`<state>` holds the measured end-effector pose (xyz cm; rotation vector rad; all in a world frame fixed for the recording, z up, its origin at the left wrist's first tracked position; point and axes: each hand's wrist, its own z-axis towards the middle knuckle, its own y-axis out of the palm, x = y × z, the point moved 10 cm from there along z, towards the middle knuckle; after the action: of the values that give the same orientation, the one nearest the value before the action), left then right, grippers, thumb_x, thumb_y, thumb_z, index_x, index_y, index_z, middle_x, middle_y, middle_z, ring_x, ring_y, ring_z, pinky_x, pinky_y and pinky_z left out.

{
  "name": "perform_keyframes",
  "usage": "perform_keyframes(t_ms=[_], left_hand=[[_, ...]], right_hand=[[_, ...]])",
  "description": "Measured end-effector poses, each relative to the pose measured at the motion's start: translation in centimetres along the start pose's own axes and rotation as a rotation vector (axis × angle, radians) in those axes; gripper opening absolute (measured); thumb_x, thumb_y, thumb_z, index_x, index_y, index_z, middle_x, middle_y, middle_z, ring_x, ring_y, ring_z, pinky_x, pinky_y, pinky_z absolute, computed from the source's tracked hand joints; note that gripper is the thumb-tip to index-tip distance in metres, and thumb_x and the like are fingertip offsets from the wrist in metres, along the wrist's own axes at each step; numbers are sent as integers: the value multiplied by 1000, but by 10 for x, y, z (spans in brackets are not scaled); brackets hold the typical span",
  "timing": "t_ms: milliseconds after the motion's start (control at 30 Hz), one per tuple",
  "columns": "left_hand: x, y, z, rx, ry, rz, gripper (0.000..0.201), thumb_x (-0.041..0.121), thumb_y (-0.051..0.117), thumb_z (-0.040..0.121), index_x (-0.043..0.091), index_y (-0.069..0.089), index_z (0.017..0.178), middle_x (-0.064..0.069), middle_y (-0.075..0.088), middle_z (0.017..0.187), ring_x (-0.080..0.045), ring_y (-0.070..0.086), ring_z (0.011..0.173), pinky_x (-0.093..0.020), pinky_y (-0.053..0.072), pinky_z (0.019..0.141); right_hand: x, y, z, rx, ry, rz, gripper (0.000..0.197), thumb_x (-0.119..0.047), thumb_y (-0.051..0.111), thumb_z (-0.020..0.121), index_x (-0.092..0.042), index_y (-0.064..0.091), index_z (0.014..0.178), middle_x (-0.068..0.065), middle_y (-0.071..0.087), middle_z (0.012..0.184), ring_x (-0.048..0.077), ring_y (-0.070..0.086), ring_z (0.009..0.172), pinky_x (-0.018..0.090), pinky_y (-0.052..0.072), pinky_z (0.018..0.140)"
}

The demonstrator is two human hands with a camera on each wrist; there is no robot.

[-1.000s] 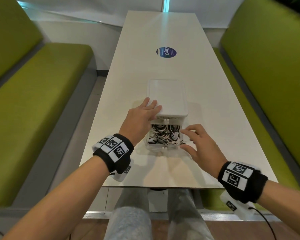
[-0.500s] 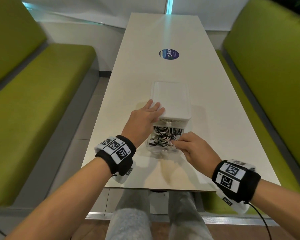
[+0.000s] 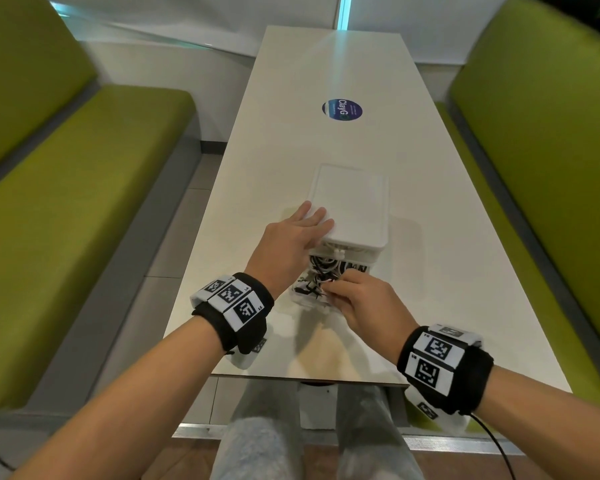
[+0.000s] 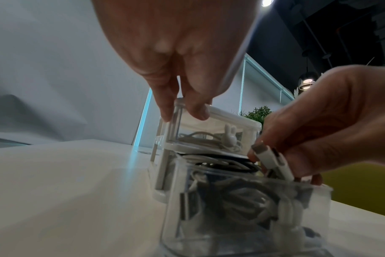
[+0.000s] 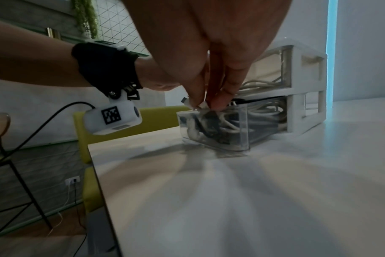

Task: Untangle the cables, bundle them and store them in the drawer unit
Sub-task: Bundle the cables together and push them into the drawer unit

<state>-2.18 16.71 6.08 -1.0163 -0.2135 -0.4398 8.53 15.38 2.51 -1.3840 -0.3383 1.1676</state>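
A white drawer unit (image 3: pixel 350 206) stands mid-table, its clear lower drawer (image 3: pixel 305 298) pulled out toward me and packed with tangled black and white cables (image 3: pixel 321 268). My left hand (image 3: pixel 302 233) lies on the unit's near left top corner, fingertips (image 4: pixel 198 111) pressing over the edge. My right hand (image 3: pixel 336 289) reaches into the drawer (image 5: pixel 237 139) and pinches a white cable (image 4: pixel 268 156) by its plug end, just above the drawer's rim. The closed upper drawer holds a coiled white cable with a rabbit-shaped tie (image 4: pixel 230 137).
The long white table (image 3: pixel 326 74) carries a round blue sticker (image 3: pixel 342 110) beyond the unit. Green benches run along the left (image 3: pixel 84 202) and right (image 3: pixel 551 133). The table's near edge (image 3: pixel 309 377) lies just under my wrists.
My right hand has gone from spread fingers beside the drawer into it and closed on a white cable. My left hand has stayed on the unit's top.
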Motion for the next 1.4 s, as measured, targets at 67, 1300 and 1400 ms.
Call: perform_keyframes(t_ms=[67,1300,1400], left_hand=[[-2,0,0,2,-11,-8,45,-14,65,76,15,67,110,-7,68,121,-36,56,122,-48,59,70],[2,1,0,-10,18,-5,46,-11,62,76,18,61,112,-10,68,121,-39,56,120,-50,59,70],[6,-1,-1,-28,30,30,38,-8,62,78,12,68,110,-9,68,121,-40,57,120,-47,60,70]], right_hand=[[1,1,2,-5,25,-7,16,-2,69,82,-11,74,94,4,65,83,27,63,73,35,55,61],[-45,31,-2,-198,-110,-579,25,6,46,68,-4,66,77,13,54,73,27,50,70,36,44,62],[-39,51,-7,-260,-91,-558,31,14,35,75,6,61,89,20,52,88,34,48,81,44,43,67]])
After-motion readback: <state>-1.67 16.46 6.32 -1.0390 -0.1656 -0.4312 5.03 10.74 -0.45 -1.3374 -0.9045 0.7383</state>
